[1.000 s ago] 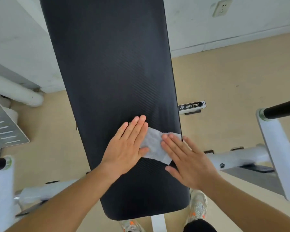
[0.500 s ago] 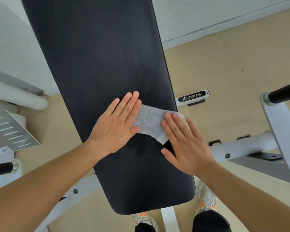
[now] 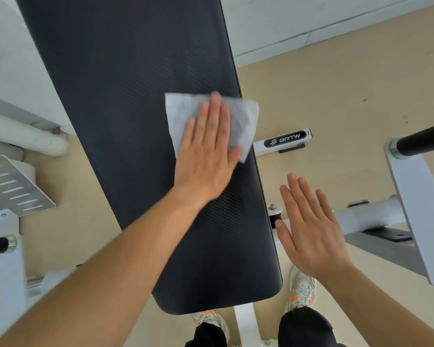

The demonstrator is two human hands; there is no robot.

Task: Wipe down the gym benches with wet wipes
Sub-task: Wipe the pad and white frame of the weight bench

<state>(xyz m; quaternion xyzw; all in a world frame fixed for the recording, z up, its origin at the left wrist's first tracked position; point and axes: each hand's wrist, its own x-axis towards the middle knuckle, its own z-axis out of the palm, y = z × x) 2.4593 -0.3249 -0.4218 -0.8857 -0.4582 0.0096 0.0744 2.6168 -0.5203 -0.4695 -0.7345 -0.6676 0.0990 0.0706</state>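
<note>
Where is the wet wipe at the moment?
In the head view, the wet wipe lies on the black bench pad, overhanging its right edge, pressed flat under the left hand; the right hand hovers beside the pad, off it.

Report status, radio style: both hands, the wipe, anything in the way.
Left hand flat, pressing wet wipe on bench pad. Right hand open, off the pad, holding nothing. Wipe overhangs pad's right edge; nothing seen in its path.

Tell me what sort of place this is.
Most likely a gym or workout room: a long black padded bench, a white steel frame carrying black bar ends, and a BRTW-branded foot beside the bench.
</note>
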